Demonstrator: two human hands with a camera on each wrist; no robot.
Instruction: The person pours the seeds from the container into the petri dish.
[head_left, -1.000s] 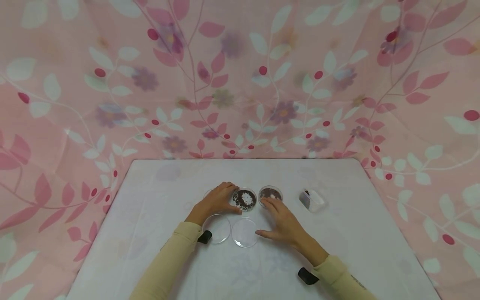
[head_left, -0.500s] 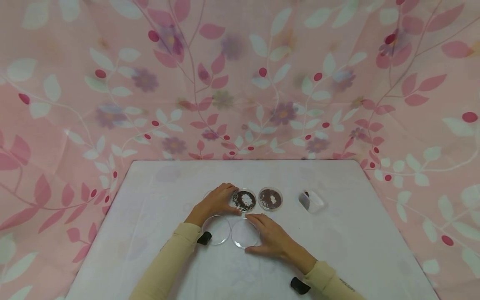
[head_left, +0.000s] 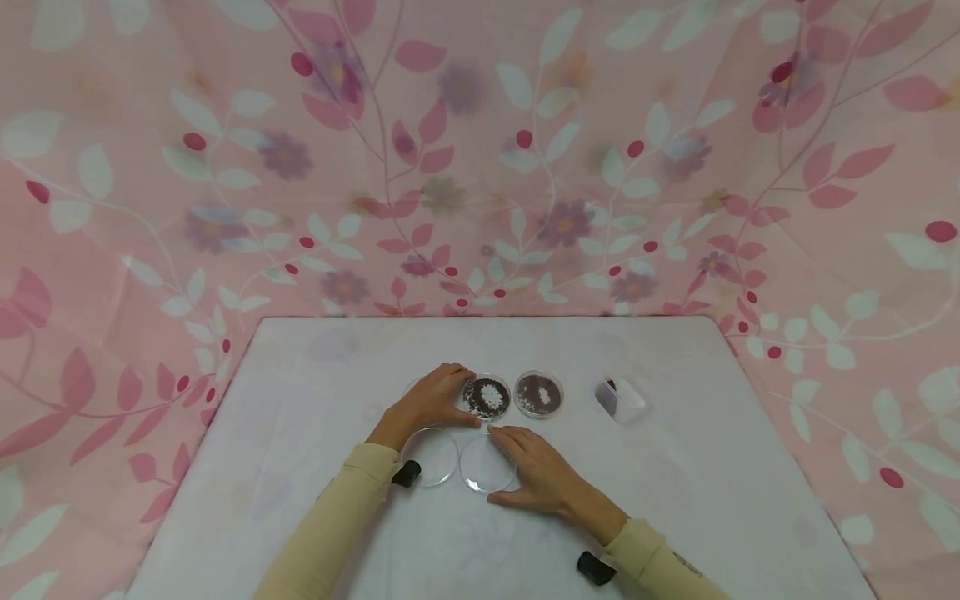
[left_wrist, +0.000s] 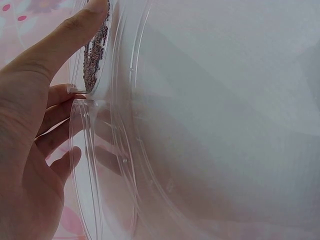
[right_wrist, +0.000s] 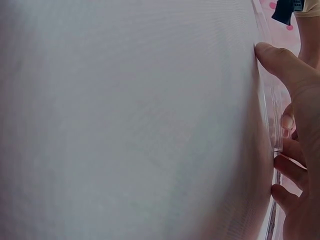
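Note:
In the head view my left hand [head_left: 429,402] grips the side of a clear petri dish [head_left: 487,398] of dark grains with a pale patch in the middle. Its thumb [left_wrist: 75,31] lies along that dish in the left wrist view. My right hand [head_left: 546,477] holds an empty clear petri dish lid [head_left: 480,472] by its right side, fingers at the far rim and thumb at the near rim. A second clear lid [head_left: 431,457] lies left of it, by the left wrist. Another grain-filled petri dish [head_left: 538,394] stands just right of the first, untouched.
A small clear plastic box [head_left: 622,400] with dark contents lies tilted at the right. Behind my left hand the rim of another clear round piece [head_left: 410,385] peeks out. A white cloth covers the table [head_left: 330,358], with pink floral fabric [head_left: 480,167] around it.
My right hand has left the right-hand grain dish, come back toward me and taken hold of the clear lid. The left hand stays at its dish.

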